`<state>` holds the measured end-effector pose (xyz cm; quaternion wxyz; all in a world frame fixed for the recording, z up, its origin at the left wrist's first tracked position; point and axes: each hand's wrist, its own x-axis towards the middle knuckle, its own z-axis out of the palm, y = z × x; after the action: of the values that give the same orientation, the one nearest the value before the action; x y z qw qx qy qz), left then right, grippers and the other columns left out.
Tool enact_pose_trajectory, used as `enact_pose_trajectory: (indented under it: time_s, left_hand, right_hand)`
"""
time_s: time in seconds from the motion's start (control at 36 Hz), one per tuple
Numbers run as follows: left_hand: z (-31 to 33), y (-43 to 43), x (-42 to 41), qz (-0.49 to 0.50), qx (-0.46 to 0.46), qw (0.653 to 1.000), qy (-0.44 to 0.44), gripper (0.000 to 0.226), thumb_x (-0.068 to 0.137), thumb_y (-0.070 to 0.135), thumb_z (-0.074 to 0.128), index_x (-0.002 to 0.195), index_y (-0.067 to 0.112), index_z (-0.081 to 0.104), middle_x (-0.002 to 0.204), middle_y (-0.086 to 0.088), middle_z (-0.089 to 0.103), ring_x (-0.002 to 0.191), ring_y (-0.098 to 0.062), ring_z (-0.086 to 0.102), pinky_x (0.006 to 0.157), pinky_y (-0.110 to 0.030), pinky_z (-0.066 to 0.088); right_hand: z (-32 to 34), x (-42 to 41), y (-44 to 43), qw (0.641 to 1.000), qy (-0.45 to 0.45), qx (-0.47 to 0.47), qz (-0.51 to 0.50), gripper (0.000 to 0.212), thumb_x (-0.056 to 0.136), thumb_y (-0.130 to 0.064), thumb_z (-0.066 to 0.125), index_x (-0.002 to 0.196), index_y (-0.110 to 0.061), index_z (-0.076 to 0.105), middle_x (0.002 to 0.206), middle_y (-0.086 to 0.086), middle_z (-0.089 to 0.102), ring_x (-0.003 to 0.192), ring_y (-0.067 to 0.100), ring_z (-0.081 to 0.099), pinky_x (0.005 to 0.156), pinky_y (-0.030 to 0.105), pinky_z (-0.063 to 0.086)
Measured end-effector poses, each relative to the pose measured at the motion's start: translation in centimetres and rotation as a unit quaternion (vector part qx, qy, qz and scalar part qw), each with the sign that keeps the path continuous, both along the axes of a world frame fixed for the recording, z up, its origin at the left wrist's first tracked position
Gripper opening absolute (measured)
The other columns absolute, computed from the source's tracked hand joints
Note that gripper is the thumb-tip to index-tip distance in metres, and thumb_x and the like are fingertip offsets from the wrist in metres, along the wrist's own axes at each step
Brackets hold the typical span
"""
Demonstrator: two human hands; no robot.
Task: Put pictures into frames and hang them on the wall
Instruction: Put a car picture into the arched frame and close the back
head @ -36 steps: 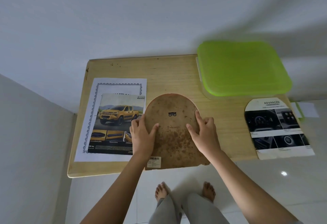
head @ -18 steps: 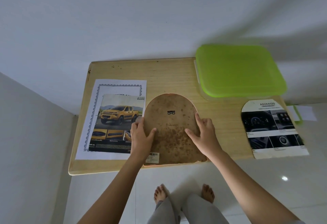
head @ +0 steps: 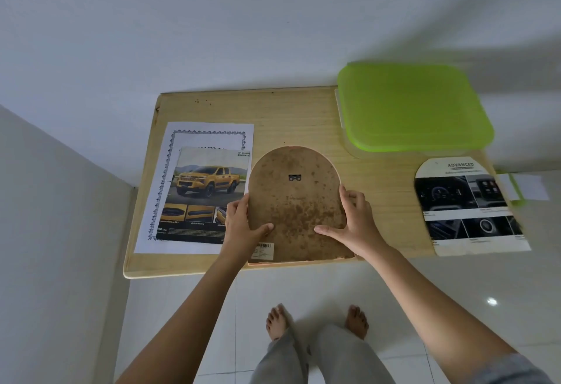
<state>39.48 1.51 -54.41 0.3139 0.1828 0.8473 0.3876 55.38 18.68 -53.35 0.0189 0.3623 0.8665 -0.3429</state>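
An arch-shaped frame (head: pixel 296 201) lies face down on the wooden table (head: pixel 291 116), showing its stained brown backing board, a small metal hanger and a barcode sticker. My left hand (head: pixel 243 226) grips its left edge, thumb on the backing. My right hand (head: pixel 355 223) grips its right edge, thumb also on the board. An arch-cut picture of a car interior (head: pixel 467 207) lies at the table's right end. A yellow pickup truck picture (head: pixel 206 195) lies to the left on a white bordered sheet (head: pixel 206 134).
A box with a green lid (head: pixel 413 107) stands at the back right of the table, against the white wall. The table's front edge is close to my body. My bare feet stand on white floor tiles below it.
The frame has slid away from me, further onto the table. Both hands shifted from resting flat on the backing to gripping its side edges.
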Motion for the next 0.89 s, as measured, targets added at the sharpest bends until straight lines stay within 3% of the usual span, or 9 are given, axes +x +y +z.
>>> enact_pose_trajectory:
  time_s: [0.28,0.42,0.56,0.72,0.89]
  left_hand:
    - [-0.3,-0.4,0.3,0.023,0.014,1.000,0.003,0.078,0.078,0.028,0.073,0.143,0.026,0.030,0.119,0.006,0.031,0.123,-0.024,0.041,0.102,-0.048,0.041]
    - [0.1,-0.8,0.4,0.005,0.018,1.000,0.001,0.079,0.080,0.027,0.071,0.145,0.021,0.026,0.133,-0.004,0.033,0.124,-0.023,0.041,0.103,-0.041,0.041]
    - [0.4,-1.9,0.8,-0.057,0.033,0.997,-0.038,0.102,0.069,0.021,0.081,0.147,0.016,0.016,0.143,-0.001,0.022,0.127,-0.014,0.030,0.108,-0.035,0.033]
    - [-0.1,-2.0,1.2,-0.061,0.023,0.998,-0.013,0.112,0.064,0.023,0.085,0.148,0.016,0.012,0.141,0.002,0.020,0.131,-0.019,0.028,0.112,-0.039,0.032]
    - [0.0,-1.7,1.4,-0.058,0.023,0.998,-0.014,0.110,0.065,0.020,0.084,0.148,0.017,0.010,0.136,0.001,0.021,0.126,-0.016,0.029,0.109,-0.034,0.032]
  right_hand:
    - [0.1,0.0,-0.4,1.000,0.011,-0.001,-0.022,0.105,0.071,-0.054,0.070,0.149,-0.017,0.010,0.136,0.005,0.027,0.124,0.023,0.027,0.104,0.028,0.025]
    - [0.4,0.7,-0.1,0.995,0.053,-0.074,-0.036,0.108,0.067,-0.046,0.077,0.149,-0.023,0.010,0.142,-0.002,0.025,0.134,0.015,0.022,0.105,0.023,0.020]
    - [0.7,2.0,-0.4,0.995,0.008,-0.101,0.024,0.127,0.057,-0.048,0.083,0.149,-0.022,-0.002,0.156,-0.007,0.000,0.142,0.015,0.002,0.113,0.034,0.012]
    - [0.6,1.9,-0.6,0.996,-0.001,-0.081,0.024,0.129,0.056,-0.044,0.084,0.149,-0.017,-0.001,0.155,-0.006,0.000,0.140,0.017,0.004,0.112,0.033,0.013]
    - [0.4,1.9,-0.7,0.997,-0.003,-0.077,0.017,0.124,0.060,-0.045,0.082,0.149,-0.019,-0.001,0.156,-0.005,-0.001,0.140,0.020,0.003,0.113,0.035,0.011]
